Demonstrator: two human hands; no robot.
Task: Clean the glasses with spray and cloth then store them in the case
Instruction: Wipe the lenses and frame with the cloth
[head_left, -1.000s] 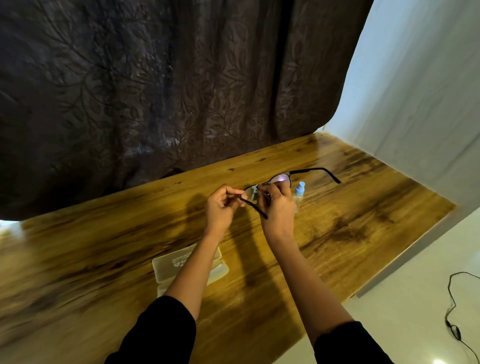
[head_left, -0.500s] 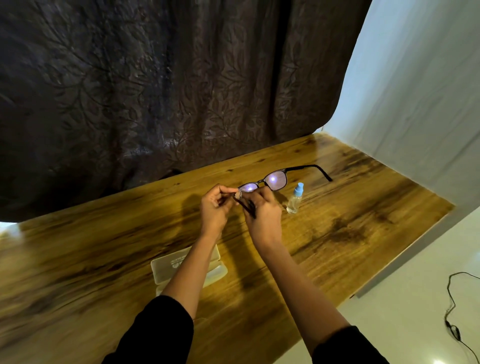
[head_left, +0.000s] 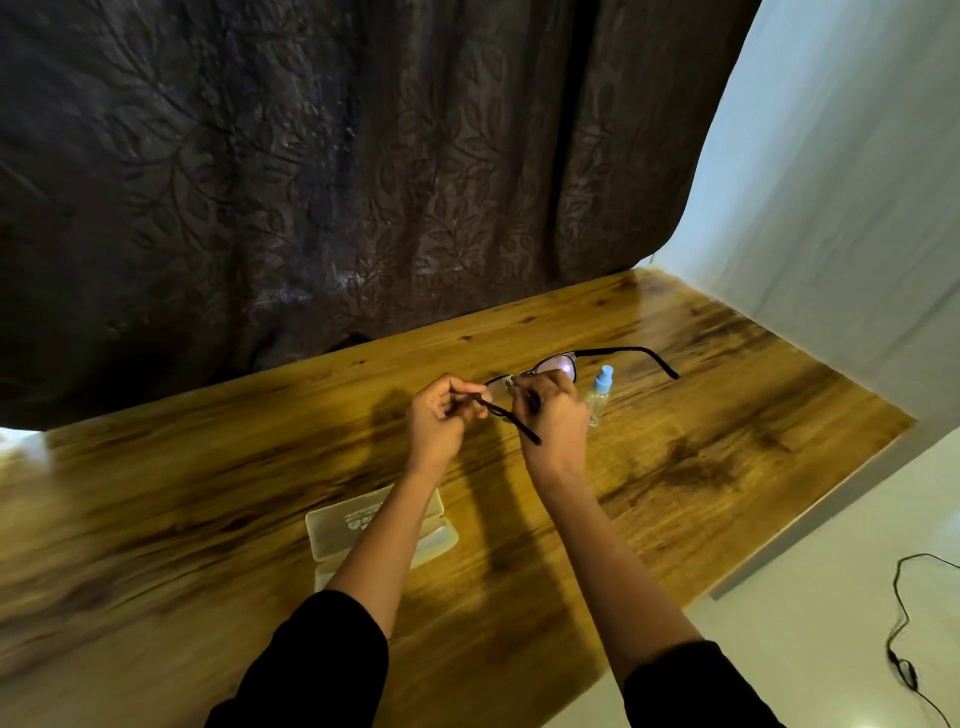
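- A pair of black-framed glasses (head_left: 557, 363) is held in the air above a glossy wooden surface (head_left: 208, 493), roughly at its middle, between two raised hands.
- The left hand (head_left: 441, 418) is seen from the back. Its fingers (head_left: 464, 387) are curled, and the near end of the frame, where one side arm hinges, is pinched between thumb and forefinger.
- That side arm is angled down and to the right, crossing in front of the right hand (head_left: 555, 415).
- The right hand's fingers (head_left: 545, 385) are curled and pressed together around the frame at one lens. A small pale scrap is seen at their tips; whether it is a cloth cannot be told.
- The other lens shows above the right hand with a purplish glint, and the second side arm is stretched out to the right.
- A small clear spray bottle (head_left: 597, 402) with a light blue cap is stood upright on the surface just to the right of the right hand.
- A pale, see-through case (head_left: 332, 525) is laid open on the surface nearer the person, partly hidden under the left forearm.
- Black sleeves are worn on both arms.
- A dark leaf-patterned curtain (head_left: 311, 182) is hung behind the surface, and a black cable (head_left: 903, 618) is seen on the pale floor at the right.
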